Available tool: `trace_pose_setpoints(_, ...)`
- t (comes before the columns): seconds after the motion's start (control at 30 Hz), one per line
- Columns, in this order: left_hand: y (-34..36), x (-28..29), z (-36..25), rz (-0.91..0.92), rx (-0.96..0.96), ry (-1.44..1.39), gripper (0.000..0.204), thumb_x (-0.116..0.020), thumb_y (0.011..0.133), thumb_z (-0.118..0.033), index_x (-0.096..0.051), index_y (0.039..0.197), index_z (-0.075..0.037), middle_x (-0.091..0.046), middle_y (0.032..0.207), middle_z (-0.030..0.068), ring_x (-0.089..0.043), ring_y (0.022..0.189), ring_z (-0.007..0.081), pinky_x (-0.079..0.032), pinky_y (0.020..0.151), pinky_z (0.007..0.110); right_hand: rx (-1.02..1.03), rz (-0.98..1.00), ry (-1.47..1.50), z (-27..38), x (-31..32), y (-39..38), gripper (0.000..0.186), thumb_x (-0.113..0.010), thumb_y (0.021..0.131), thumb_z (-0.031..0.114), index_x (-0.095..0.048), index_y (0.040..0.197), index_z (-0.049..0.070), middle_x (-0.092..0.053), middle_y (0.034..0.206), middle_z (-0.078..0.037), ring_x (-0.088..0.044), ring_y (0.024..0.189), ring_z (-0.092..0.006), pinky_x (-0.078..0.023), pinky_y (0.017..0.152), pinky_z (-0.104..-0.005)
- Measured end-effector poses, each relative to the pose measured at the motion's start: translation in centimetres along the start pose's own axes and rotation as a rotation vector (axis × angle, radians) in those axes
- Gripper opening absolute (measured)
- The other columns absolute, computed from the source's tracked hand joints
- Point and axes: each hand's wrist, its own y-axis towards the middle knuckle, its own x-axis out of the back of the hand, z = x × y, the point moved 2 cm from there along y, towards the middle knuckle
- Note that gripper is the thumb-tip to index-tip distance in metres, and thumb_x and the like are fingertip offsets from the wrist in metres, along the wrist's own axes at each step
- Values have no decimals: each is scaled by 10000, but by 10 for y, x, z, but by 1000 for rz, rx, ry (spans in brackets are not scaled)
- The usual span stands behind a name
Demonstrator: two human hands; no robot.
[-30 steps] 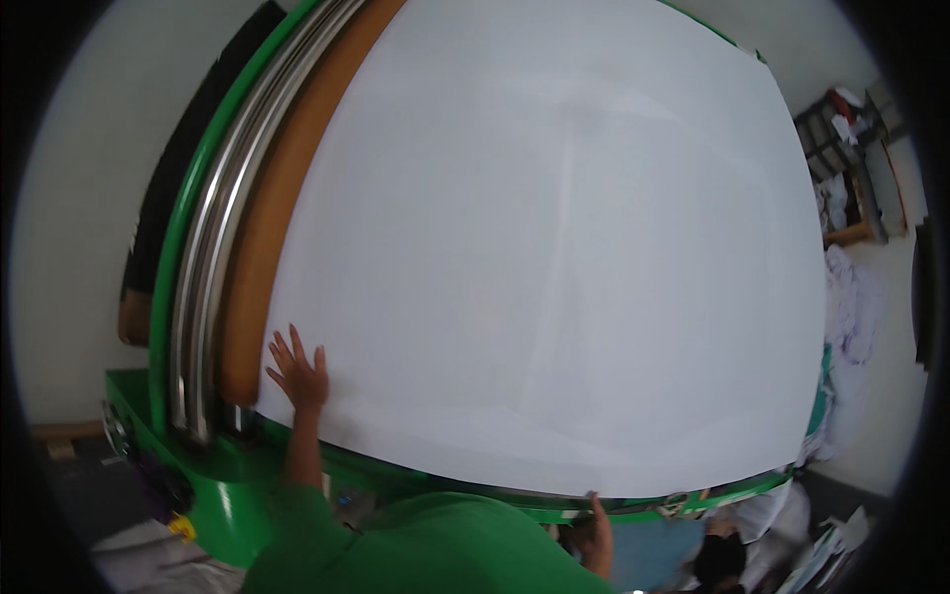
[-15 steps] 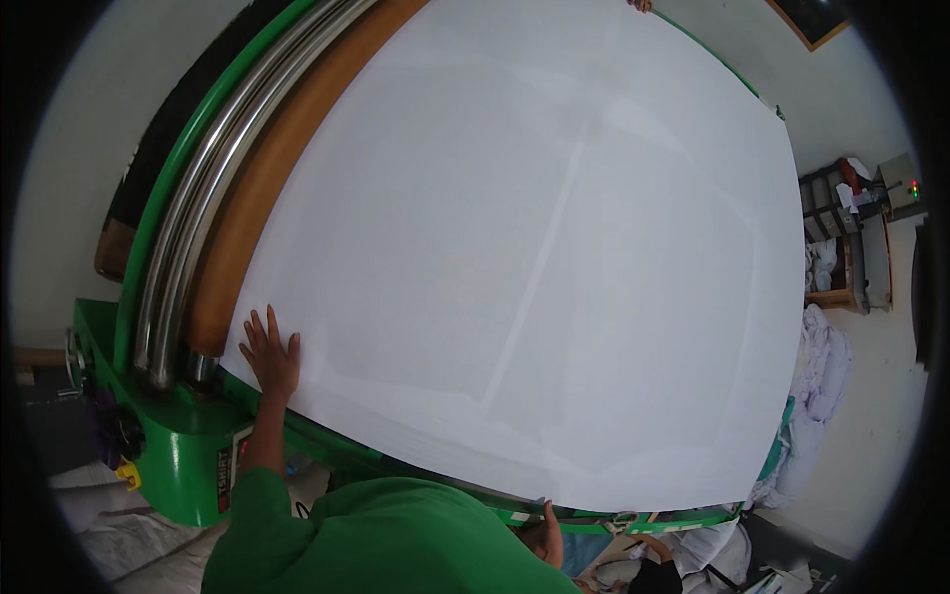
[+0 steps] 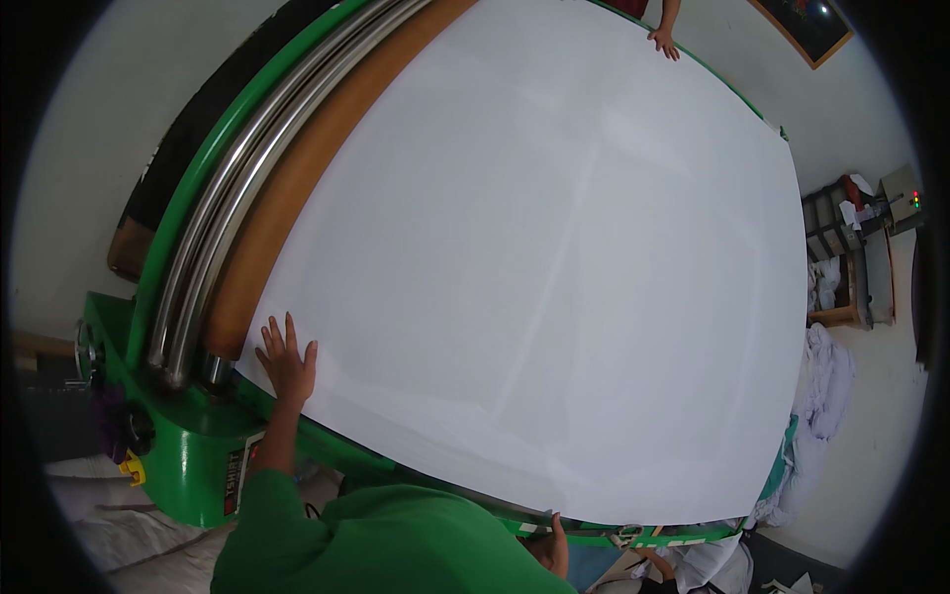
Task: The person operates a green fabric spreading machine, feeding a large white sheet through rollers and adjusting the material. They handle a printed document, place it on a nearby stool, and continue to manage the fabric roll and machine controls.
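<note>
A broad white sheet (image 3: 515, 267), apparently cloth or paper, lies spread over the table of a green roller machine (image 3: 188, 470). My left hand (image 3: 287, 374) rests flat on the sheet's near left corner, fingers spread, close to the end of the brown roller (image 3: 237, 307). At the near edge, my right hand (image 3: 551, 552) is by the green table rail (image 3: 584, 538). Its thumb points up over the rail, and its other fingers are mostly hidden; it seems closed round that edge. On the far side, another person's hand (image 3: 665, 43) lies on the sheet's border.
Shiny metal rollers (image 3: 213, 228) run alongside the brown one. A handwheel (image 3: 87, 351) sits at the machine's left end. Another person's arm (image 3: 658, 566) shows below the rail. Piled white cloth (image 3: 826, 381) and a shelf with a bin (image 3: 831, 223) stand at the right.
The whole view has shifted slightly, bringing more of the far person's hand and arm into sight. My left hand stays flat by the brown roller; my right hand stays at the rail.
</note>
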Motion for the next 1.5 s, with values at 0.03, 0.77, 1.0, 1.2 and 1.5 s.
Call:
trace_pose_setpoints(0.03, 0, 1, 0, -2, -3, -10, 781, -508, 1009, -524, -201, 1642, -184, -121, 1699, 185, -124, 1556, 424, -134, 1193, 695, -4, -1, 4, -2, 0, -2, 774, -659, 987, 423, -255, 1540, 62, -265, 1603, -224, -292, 1462, -445, -269, 1166, -672)
trace_pose_setpoints(0.77, -12, 4, 6, 17, -26, -92, 809, -552, 993, -478, -201, 1644, -150, -114, 1703, 194, -97, 1560, 432, -79, 1218, 647, 187, -162, -113, -15, -22, -35, 517, -779, 884, 498, -616, 1207, 129, -567, 1067, -67, -484, 893, -230, -493, 838, -587)
trace_pose_setpoints(1.0, -10, -3, 9, -48, -65, -65, 770, -555, 1005, -414, -215, 1640, -143, -129, 1699, 203, -119, 1554, 444, -109, 1207, 661, 41, 60, 35, -13, 60, 48, 799, -714, 954, 383, -282, 1555, 81, -356, 1559, -214, -339, 1438, -447, -272, 1147, -701)
trace_pose_setpoints(1.2, -11, -4, 9, -23, -49, -59, 755, -536, 1021, -405, -202, 1643, -138, -119, 1702, 201, -102, 1561, 434, -112, 1209, 659, 75, 145, 41, -20, 71, 54, 733, -692, 965, 375, -322, 1491, 24, -401, 1518, -235, -392, 1394, -471, -306, 1101, -738)
trace_pose_setpoints(1.5, -13, -5, 11, -27, -58, -68, 721, -479, 1051, -424, -188, 1646, -139, -114, 1700, 211, -102, 1556, 446, -110, 1211, 655, 155, -80, -30, -26, 69, 54, 762, -764, 920, 395, -394, 1463, 10, -423, 1503, -242, -410, 1377, -450, -326, 1115, -688)
